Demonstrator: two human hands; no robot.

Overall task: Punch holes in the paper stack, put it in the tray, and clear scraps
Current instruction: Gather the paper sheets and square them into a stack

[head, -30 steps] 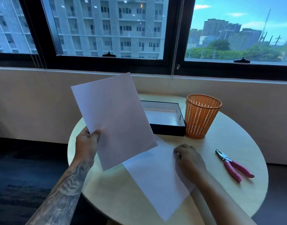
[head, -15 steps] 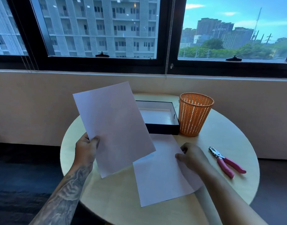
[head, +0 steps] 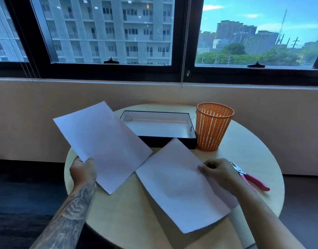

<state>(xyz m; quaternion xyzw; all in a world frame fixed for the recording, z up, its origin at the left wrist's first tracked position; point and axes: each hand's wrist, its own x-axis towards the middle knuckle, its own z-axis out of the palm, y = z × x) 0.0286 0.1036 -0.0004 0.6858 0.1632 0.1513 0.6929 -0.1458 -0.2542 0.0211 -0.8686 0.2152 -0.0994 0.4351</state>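
Head view: left hand grips raised sheet, right hand pinches lower sheet.

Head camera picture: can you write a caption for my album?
Left hand holds the raised sheet, right hand pinches the lower sheet over the table, hole punch nearby.

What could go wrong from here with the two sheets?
1. The left hand holds the raised sheet, the right hand the lower sheet, at different angles; stacked carelessly, the holes may not line up.
2. Each is gripped at one edge only and could bend or slip.
3. Both hands are busy while the punch lies on the table.
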